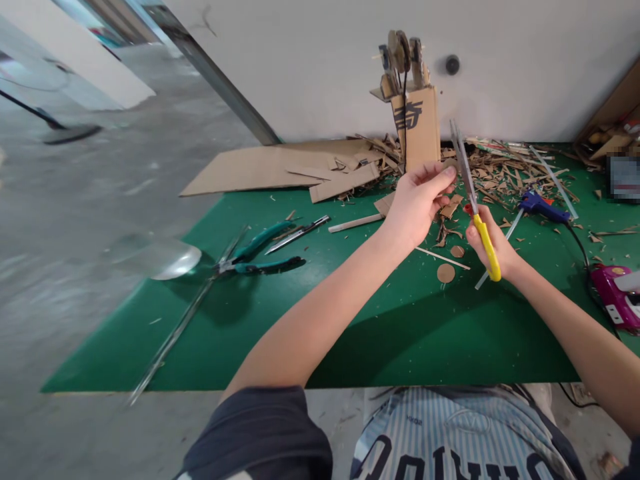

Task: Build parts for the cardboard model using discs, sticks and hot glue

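Observation:
My right hand grips a pair of scissors with yellow handles, its blades pointing up and away from me. Pinched between the thumb and fingers of my left hand is a small piece of cardboard, close beside the blades and partly hidden by my fingers. Whether the blades touch it, I cannot tell. Below my hands, two cardboard discs and a thin stick lie on the green tabletop. Behind my left hand stands an upright cardboard build with round pieces on top.
Cardboard scraps are heaped along the back wall, with a large cardboard sheet to the left. Green-handled pliers, a craft knife and a clear rod lie left. A blue glue gun and a purple power strip sit right.

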The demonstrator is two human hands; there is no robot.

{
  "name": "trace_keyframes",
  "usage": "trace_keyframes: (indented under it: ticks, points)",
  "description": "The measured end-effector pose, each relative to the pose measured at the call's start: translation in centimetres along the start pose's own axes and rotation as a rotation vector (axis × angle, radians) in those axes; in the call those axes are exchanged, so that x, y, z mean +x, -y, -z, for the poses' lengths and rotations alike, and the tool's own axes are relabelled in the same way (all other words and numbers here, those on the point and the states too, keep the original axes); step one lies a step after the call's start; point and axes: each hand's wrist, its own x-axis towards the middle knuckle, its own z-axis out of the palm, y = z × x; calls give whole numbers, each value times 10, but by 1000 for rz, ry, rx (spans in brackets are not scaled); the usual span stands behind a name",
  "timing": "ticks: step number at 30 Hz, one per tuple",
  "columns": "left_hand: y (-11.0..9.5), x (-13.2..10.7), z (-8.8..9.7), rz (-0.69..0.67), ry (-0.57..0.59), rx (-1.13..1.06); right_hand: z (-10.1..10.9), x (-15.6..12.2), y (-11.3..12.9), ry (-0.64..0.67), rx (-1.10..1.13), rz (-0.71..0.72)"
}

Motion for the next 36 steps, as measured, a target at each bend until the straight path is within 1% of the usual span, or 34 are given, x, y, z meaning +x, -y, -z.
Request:
trace_keyframes:
  ticks: [3,8,12,20,24,31,36]
  points:
    - [-2,1,1,-45,5,43,2,0,0,39,15,9]
    - [-3,1,1,-83,31,131,3,-2,-1,67,18,34]
    - [-5,0,2,-72,36,196,3,-3,0,61,2,40]
    - [-10,2,5,-66,91,231,4,-2,8,19,-105,18]
    - [-13,3,7,-69,87,274,4,-2,10,10,-137,22]
    - [-20,6,11,-26,83,347,7,-1,9,7,-177,21]
    - [-18,8,15,-13,40,328,8,0,11,53,-161,-13]
